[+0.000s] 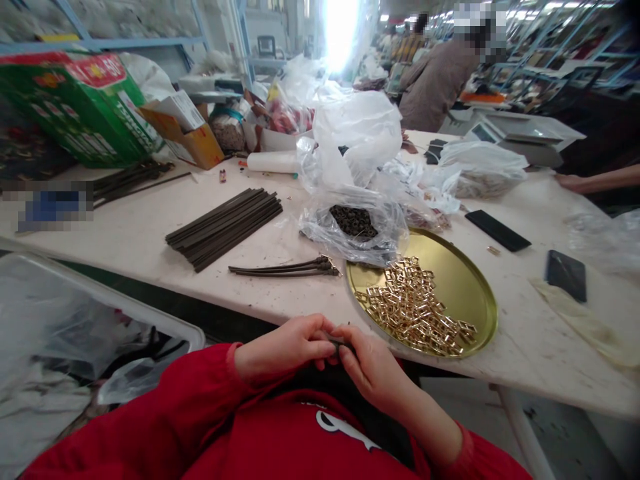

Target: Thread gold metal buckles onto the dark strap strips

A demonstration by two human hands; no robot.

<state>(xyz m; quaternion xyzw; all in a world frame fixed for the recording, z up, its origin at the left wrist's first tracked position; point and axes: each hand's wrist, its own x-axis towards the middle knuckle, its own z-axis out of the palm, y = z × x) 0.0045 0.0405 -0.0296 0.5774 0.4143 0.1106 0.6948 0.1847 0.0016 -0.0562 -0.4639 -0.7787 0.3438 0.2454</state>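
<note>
My left hand [295, 343] and my right hand [367, 363] meet at the table's front edge, close to my body. Both are closed, thumbs and fingertips pinching a dark strip [339, 345], mostly hidden by the fingers. Just beyond them lie a few dark straps [283, 267] with metal bits at their right ends. A stack of flat dark brown strips [225, 228] is farther back on the left. To the right, small gold buckles [415, 303] are heaped on a round gold tray [457, 267]. Behind the tray, an open clear bag [315, 223] holds small dark loops [353, 221].
A green box [95, 113] and a small orange carton [200, 143] stand at the back left. A black phone-like slab [566, 275] and a dark flat block [497, 230] lie on the right. A co-worker [435, 80] bends over behind the table; another person's arm [605, 179] reaches in from the right.
</note>
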